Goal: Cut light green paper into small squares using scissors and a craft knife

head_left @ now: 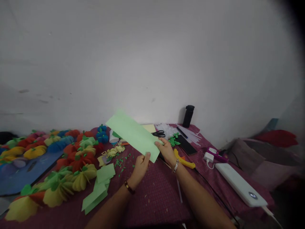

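Observation:
A long strip of light green paper (132, 132) is held up above the table, slanting from upper left down to the right. My left hand (141, 165) pinches its lower edge near the right end, thumb on top. My right hand (166, 151) grips the right end, with the thumb on the near face and the fingers behind it. Below and to the left lie several cut light green paper pieces (101, 184) in a loose stack. Black-handled scissors (159, 133) rest behind my right hand, their blades hidden by the paper.
Colourful paper pumpkins (82, 160) crowd the left side, some on a blue board (28, 175). Green scraps (121, 163) are scattered mid-table. At right are a yellow glue gun (183, 160), a phone (186, 144), a black bottle (188, 116), a purple power strip (218, 154) and a white power bank (240, 184).

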### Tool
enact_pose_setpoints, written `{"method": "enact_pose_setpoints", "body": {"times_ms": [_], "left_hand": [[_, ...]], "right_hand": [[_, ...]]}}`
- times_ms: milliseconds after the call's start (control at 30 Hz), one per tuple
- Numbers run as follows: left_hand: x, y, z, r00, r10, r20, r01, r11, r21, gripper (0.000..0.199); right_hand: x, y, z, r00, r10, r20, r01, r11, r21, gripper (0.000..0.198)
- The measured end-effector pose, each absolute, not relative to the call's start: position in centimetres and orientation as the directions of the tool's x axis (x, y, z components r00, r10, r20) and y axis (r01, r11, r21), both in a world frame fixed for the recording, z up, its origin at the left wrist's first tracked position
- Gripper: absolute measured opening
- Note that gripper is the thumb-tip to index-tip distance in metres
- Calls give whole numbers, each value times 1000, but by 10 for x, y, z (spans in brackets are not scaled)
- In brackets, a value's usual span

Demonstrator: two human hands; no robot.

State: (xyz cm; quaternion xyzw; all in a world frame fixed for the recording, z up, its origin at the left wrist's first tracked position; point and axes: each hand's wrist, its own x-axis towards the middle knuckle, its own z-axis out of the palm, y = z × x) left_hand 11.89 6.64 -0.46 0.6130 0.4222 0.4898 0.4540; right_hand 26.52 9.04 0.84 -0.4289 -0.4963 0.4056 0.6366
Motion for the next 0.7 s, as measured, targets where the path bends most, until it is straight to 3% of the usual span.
{"method": "enact_pose_setpoints", "body": {"times_ms": [133,333,567,700], "left_hand": [[110,77,5,140,960,241,-123,-224,967,40],[88,98,6,55,969,241,-265,-218,939,40],[101,89,2,199,970,138,-292,-75,953,33],[98,91,4,134,981,142,-259,-104,960,44]], "right_hand": [[264,89,10,158,950,269,-82,285,-955,25],[269,87,17,201,953,227,-122,254,-960,29],[263,88,6,118,960,255,-99,267,-958,26],[262,90,2,109,966,235,-110,247,-963,27]]}}
